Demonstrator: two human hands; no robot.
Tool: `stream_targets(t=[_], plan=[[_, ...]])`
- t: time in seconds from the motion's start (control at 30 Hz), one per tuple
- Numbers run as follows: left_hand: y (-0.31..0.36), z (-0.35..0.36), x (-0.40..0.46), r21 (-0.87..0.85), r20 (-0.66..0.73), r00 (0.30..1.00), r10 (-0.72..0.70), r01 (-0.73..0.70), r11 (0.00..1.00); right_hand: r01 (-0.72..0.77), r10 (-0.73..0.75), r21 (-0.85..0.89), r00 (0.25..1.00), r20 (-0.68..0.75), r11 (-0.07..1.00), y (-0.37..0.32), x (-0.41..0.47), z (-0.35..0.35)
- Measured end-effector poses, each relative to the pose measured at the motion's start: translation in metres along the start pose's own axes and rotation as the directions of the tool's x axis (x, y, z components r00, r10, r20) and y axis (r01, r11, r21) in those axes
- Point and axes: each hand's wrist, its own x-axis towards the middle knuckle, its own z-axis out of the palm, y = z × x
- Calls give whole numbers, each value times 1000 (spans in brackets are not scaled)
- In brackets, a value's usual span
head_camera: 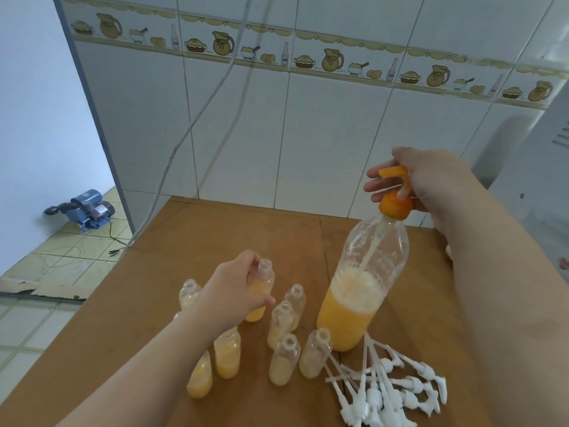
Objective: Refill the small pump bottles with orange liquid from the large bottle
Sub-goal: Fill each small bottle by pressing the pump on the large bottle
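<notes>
A large clear bottle (360,300), roughly a third full of orange liquid, stands upright on the brown table (215,229). An orange pump head (395,195) sits on its neck. My right hand (431,180) grips that pump head from behind. My left hand (237,288) holds a small uncapped bottle (261,291) full of orange liquid, standing left of the large bottle. Several small open bottles (284,322) cluster in front; two at the left (228,355) are filled, the others hold only a pale residue.
A heap of white pump tops (388,386) lies at the front right of the table. The tiled wall (277,134) rises behind. A blue water pump (86,208) sits on the floor at the left. Torn cardboard (46,288) lies beside the table's left edge.
</notes>
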Motion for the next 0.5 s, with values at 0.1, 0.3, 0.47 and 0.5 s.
stream_targets(t=[0.1, 0.3, 0.47, 0.5], plan=[[1, 3, 0, 123, 65, 997, -27, 19, 992, 6, -6, -14, 1000, -1, 1000, 1, 0, -1], [12, 11, 0, 526, 182, 978, -102, -9, 851, 4, -4, 1, 1000, -2, 1000, 1, 1, 0], [8, 16, 4, 622, 255, 958, -129, -60, 781, 6, -6, 18, 1000, -2, 1000, 1, 2, 0], [7, 16, 5, 628, 264, 957, -119, -77, 774, 11, -11, 14, 1000, -3, 1000, 1, 2, 0]])
